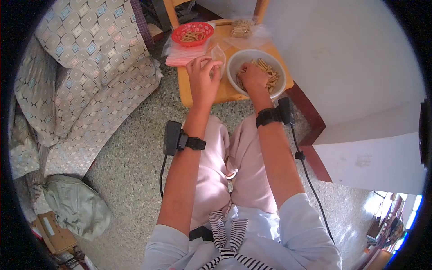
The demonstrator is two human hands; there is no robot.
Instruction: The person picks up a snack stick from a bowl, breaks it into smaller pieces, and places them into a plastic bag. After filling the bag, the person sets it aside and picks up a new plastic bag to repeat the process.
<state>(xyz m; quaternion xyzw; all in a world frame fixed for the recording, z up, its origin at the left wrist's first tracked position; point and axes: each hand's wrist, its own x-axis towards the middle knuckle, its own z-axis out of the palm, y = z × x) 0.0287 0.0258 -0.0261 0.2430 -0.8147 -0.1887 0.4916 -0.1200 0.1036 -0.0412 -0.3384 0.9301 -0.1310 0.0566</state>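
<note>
My left hand pinches the edge of a clear plastic bag, held upright above the front of a wooden chair seat. Just right of it, my right hand reaches into a white bowl, its fingers curled down among short tan sticks. Those fingertips are partly hidden by the hand itself. Behind my left hand lies a stack of pink-and-white flat bags. A red slotted basket with more of the tan sticks stands at the back left of the seat.
A filled clear bag lies at the seat's back right, on loose clear plastic. A white wall rises close on the right. A sofa with a patterned cover stands left, and a grey-green sack sits on the speckled floor.
</note>
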